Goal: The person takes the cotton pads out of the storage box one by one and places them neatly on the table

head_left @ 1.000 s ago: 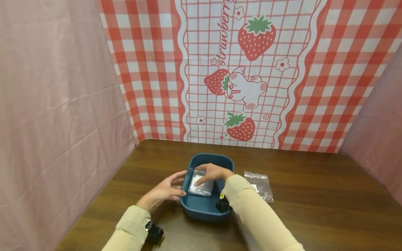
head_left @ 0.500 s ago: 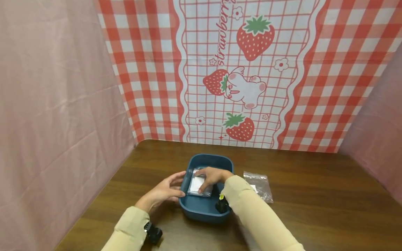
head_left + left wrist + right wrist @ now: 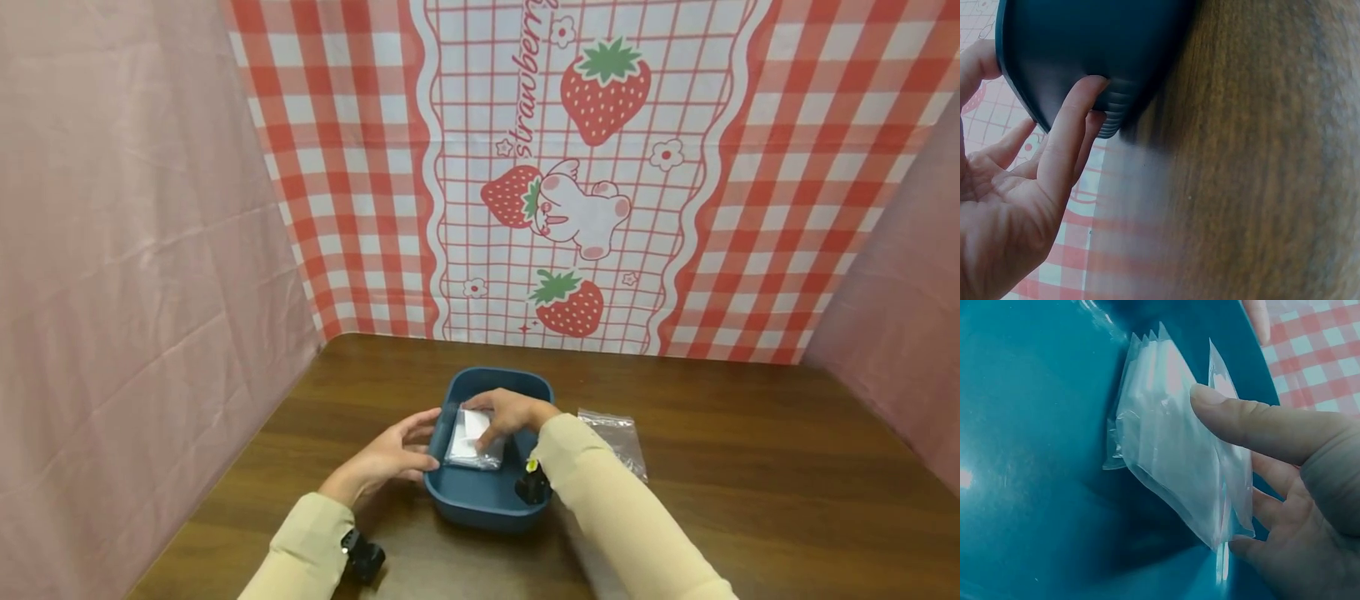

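A dark blue plastic bin [image 3: 487, 500] stands on the table in the head view. My left hand [image 3: 386, 462] holds its left side, thumb at the rim and fingers along the outer wall [image 3: 1054, 37]. Inside the bin lean several small clear plastic bags [image 3: 1154, 425] with white contents, stacked face to face. My right hand [image 3: 513, 417] reaches in over the right rim. In the right wrist view its thumb lies on the inner side of the rightmost bag [image 3: 1235, 469], fingers on the other side, so that bag is pinched apart from the stack.
A clear zip bag [image 3: 622, 437] lies flat on the wooden table [image 3: 750, 467] right of the bin, partly behind the right sleeve. A checked strawberry cloth [image 3: 360, 208] hangs at the back, pink cloth [image 3: 150, 250] at the left. Black wrist cameras sit at both cuffs.
The right thumb has shifted across the bags inside the bin, and more of the white contents shows. The left hand keeps its place on the bin. The head view has shifted slightly.
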Demonstrator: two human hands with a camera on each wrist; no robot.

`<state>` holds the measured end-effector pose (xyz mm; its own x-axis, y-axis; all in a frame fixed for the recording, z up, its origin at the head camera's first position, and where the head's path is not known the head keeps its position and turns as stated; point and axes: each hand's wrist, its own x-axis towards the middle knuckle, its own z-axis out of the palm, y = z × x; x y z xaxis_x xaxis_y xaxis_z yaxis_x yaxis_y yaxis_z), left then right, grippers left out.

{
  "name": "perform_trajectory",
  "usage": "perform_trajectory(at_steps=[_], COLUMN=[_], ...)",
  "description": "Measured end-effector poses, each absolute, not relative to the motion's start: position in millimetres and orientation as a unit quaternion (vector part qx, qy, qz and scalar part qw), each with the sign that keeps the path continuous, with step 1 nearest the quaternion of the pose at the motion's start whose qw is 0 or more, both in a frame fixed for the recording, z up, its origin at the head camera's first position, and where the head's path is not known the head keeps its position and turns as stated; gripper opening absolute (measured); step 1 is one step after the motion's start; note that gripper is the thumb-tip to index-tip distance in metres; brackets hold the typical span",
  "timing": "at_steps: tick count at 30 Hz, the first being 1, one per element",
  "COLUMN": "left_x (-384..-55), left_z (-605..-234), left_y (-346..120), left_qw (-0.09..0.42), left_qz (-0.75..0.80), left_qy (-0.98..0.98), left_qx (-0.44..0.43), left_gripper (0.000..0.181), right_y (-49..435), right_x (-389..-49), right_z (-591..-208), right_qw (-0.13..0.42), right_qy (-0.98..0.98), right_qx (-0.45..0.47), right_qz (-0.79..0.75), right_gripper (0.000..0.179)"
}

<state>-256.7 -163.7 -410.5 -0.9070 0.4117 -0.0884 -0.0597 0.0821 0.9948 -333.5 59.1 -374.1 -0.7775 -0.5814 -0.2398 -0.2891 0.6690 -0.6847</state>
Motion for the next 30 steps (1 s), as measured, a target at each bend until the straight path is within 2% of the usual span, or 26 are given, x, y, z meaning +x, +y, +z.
perform_trajectory(at_steps=[11, 19, 30], left_x=[-255, -254, -251], left_z=[-410, -409, -405], left_y=[-162, -160, -157], left_qw=[0.173, 0.174, 0.169], left_qz=[0.665, 0.67, 0.663], left_qy=[0.718, 0.713, 0.722], left_qx=[0.115, 0.112, 0.101], left_gripper=[0.079, 0.08, 0.077], right_y=[68, 79, 98], right_x=[-333, -328, -316], right_z=[-359, -341, -328], right_qw=[0.186, 0.186, 0.158], right_qy=[0.887, 0.882, 0.881], right_qx=[-0.281, -0.278, -0.304], right_qz=[-0.315, -0.331, -0.325], right_gripper=[0.067, 0.07, 0.072])
